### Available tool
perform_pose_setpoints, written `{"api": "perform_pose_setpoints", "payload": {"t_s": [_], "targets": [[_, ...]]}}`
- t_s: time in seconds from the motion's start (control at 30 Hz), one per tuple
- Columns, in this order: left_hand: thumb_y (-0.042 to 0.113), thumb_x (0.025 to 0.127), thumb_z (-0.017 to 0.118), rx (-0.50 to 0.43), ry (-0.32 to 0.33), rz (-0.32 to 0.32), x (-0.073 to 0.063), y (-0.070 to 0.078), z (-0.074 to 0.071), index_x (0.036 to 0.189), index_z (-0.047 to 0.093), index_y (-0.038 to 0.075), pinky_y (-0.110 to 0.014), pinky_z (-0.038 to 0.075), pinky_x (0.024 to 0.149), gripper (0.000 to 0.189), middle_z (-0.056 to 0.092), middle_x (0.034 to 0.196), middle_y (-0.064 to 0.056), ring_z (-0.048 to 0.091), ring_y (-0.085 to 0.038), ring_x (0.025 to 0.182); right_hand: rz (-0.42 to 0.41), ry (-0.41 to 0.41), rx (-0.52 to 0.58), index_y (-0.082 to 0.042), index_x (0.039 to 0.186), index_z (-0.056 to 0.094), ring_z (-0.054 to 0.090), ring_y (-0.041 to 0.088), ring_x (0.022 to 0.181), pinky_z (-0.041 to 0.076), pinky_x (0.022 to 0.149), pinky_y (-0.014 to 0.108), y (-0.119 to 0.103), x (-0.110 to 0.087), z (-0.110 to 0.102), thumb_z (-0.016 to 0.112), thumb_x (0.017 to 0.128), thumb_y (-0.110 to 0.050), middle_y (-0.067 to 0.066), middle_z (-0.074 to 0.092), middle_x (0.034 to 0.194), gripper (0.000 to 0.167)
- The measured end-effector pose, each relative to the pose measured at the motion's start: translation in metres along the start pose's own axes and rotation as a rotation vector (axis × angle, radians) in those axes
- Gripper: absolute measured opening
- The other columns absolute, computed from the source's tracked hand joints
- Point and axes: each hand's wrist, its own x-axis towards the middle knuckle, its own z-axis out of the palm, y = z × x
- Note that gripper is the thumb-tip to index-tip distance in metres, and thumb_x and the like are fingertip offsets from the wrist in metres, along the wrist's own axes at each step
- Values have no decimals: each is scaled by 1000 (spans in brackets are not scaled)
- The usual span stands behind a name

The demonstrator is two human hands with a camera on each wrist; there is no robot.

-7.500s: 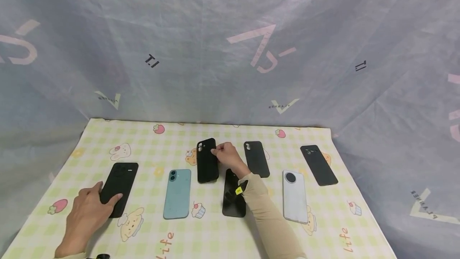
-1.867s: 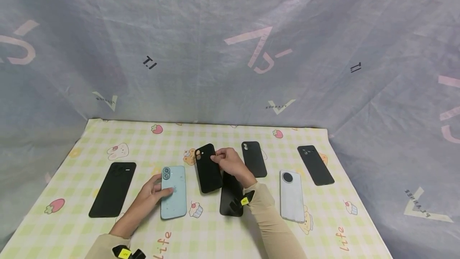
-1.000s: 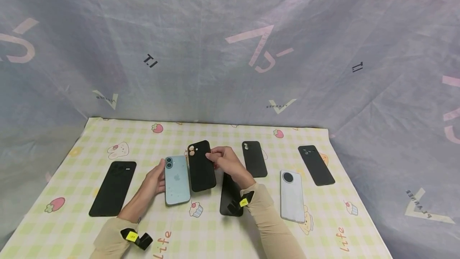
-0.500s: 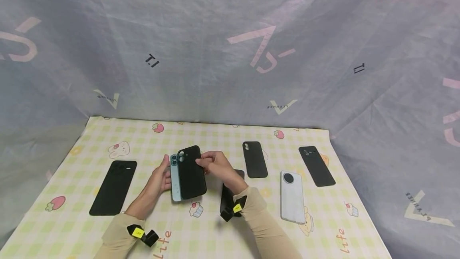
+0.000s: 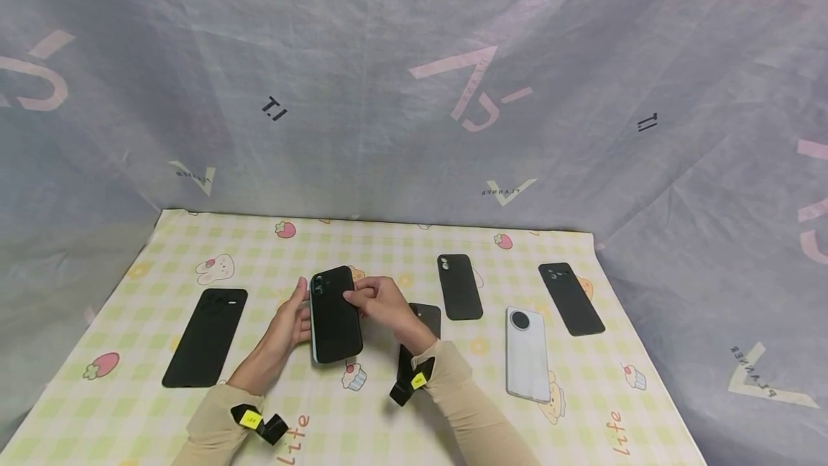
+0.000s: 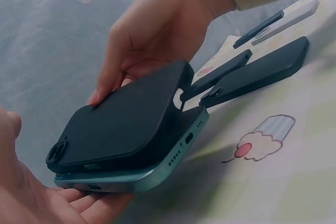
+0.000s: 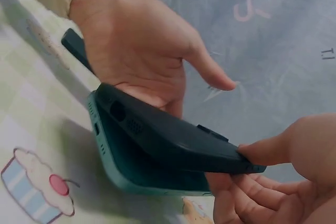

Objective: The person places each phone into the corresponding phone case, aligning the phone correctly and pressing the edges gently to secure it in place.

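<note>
A black phone case (image 5: 336, 318) with a camera cutout lies over the back of a teal phone (image 6: 157, 174). In the left wrist view the case sits tilted over the phone, with a gap at the charging-port end. My left hand (image 5: 282, 326) carries the phone from below on its fingers, the thumb raised apart from it. My right hand (image 5: 384, 308) pinches the case near its camera end, thumb on top and fingers beneath. Most of the phone's back is hidden by the case.
Under my right forearm lies a dark phone (image 5: 427, 315). A white phone (image 5: 526, 358) and two black cases, one middle-right (image 5: 461, 290) and one far right (image 5: 571, 300), lie beyond it. On the left is a black phone-shaped item (image 5: 205, 336). The checked tablecloth (image 5: 356, 423) meets a grey curtain (image 5: 388, 164).
My left hand has moved from the left black item to the teal phone, lifted it and brought it rightward. My right hand has carried the case leftward over the phone's back.
</note>
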Motion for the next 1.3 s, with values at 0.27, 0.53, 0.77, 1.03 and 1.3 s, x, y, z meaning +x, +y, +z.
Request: {"api": "perform_pose_setpoints", "payload": {"t_s": [0.27, 0.53, 0.77, 1.03, 1.3], "targets": [[68, 111, 24, -10, -6, -3, -1, 1, 0, 165, 22, -5, -25, 59, 86, 91, 60, 146, -30, 74, -15, 106, -148, 87, -311, -3, 94, 74, 60, 6, 62, 48, 58, 22, 2, -2, -1, 80, 98, -15, -1, 69, 75, 14], [67, 112, 24, -26, -11, -1, -1, 3, 0, 163, 25, -6, -27, 59, 85, 89, 67, 139, -27, 74, -14, 103, -208, 109, -456, -5, 101, 79, 65, 11, 75, 52, 64, 23, -3, -5, -1, 79, 100, -17, 4, 75, 90, 12], [70, 111, 25, -10, -29, -1, -3, 3, 1, 162, 27, -5, -27, 59, 85, 91, 70, 135, -22, 74, -13, 102, -222, 80, -468, 0, 113, 78, 70, 19, 77, 54, 63, 22, 2, -7, 2, 79, 100, -14, 8, 72, 95, 19], [65, 113, 24, 1, -31, 6, -2, 3, 2, 161, 34, -4, -28, 59, 85, 85, 71, 132, -21, 75, -13, 102, -219, 88, -462, 2, 116, 77, 70, 19, 76, 54, 62, 23, 4, -6, 1, 80, 100, -16, 8, 74, 94, 24], [34, 114, 57, 21, 3, 20, -4, 1, 7, 158, 34, -7, -26, 60, 80, 64, 73, 121, -12, 75, -10, 92, -178, 72, -453, -2, 113, 78, 70, 17, 77, 54, 61, 23, 4, -6, 1, 78, 101, -18, 6, 76, 93, 20]]}}
